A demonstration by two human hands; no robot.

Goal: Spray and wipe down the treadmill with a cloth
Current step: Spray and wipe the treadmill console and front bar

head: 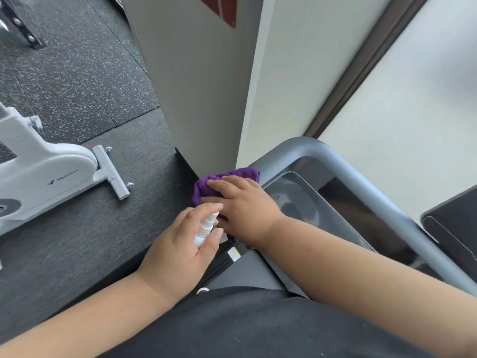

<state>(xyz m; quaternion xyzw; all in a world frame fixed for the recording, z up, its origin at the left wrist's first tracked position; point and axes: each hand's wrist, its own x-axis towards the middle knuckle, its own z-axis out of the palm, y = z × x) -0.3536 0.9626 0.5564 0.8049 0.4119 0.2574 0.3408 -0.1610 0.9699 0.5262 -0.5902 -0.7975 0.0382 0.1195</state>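
The left grip (pixel 180 244) clasps the bottle (pixel 206 228), nozzle aimed up-right at the cloth (pixel 206 187), which the right hand (pixel 242 202) presses flat-fingered on the treadmill (pixel 361 177) rail.

spray bottle (pixel 205 229) body hidden in left hand (pixel 178 251); purple cloth (pixel 206 186) mostly under right hand (pixel 241 208); exercise bike (pixel 38 164) cropped at left edge.

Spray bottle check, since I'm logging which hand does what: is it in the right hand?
No, the left hand holds the spray bottle, while the right hand presses the purple cloth on the treadmill.
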